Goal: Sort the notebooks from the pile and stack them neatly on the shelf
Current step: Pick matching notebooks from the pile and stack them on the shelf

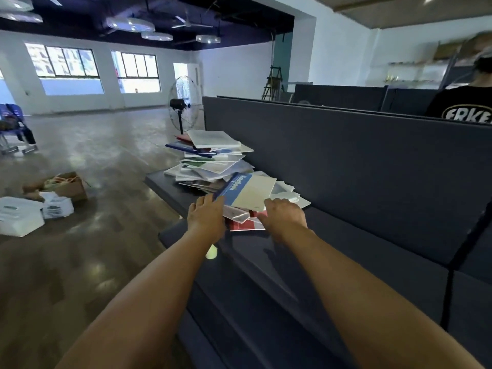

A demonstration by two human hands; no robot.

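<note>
Your left hand (206,218) gripped the near corner of the blue-spined notebook (246,191) while your right hand (286,217) lay curled over its near edge, its grip unclear, at the near end of the leaning notebook pile (213,158) on the dark shelf (165,182), a standing fan (183,105) beyond.

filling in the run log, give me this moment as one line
stage: sorting pile | left hand: on blue-spined notebook | right hand: on notebooks near its corner | shelf: no neat stack yet

Glossy brown floor (80,161), white walls (234,73), grid windows (64,62), standing fan (183,105), dark ceiling (106,12)
</note>
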